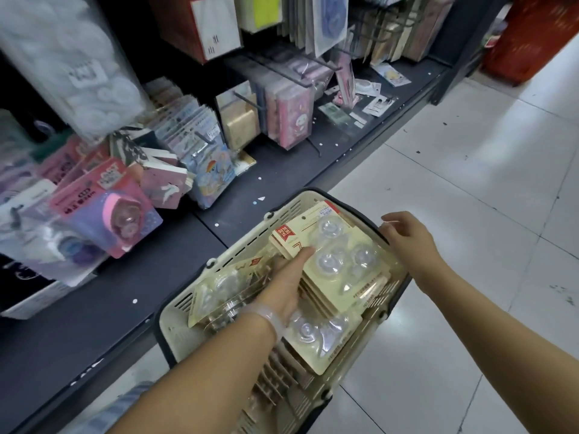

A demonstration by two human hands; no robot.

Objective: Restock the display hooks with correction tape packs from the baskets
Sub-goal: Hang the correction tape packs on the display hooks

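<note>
Right now it's the pick-up step, I'd say: packs are being taken out of stock, none on its way to a hook yet. Biggest first: the dark shelf base [275, 170] runs diag. across the view w/ hanging stock above it; one cream basket [175, 321] sits half on its edge, half over the tiled floor [470, 183]. Only one basket in view, plus a red crate [539, 36] far right. Inside lie the correction tape packs [341, 267], cream cards w/ clear blisters: approx. three loose on top, stacked edges below too many to count. Display hooks [250, 103] — I make out approx. three bare black prongs mid-shelf; others hidden by goods. Pink packs [109, 211] hang at left. Left hand [286, 277] reaches in, fingers spread flat on the top pack, thumb side seems to grip a pack's edge; not a full grasp yet. Right hand [407, 236] rests on the basket's far rim, fingers loosely curled, holding nothing else. Next move prob. needs a firm pinch on one pack, lift clear, then find its hang hole.
</note>
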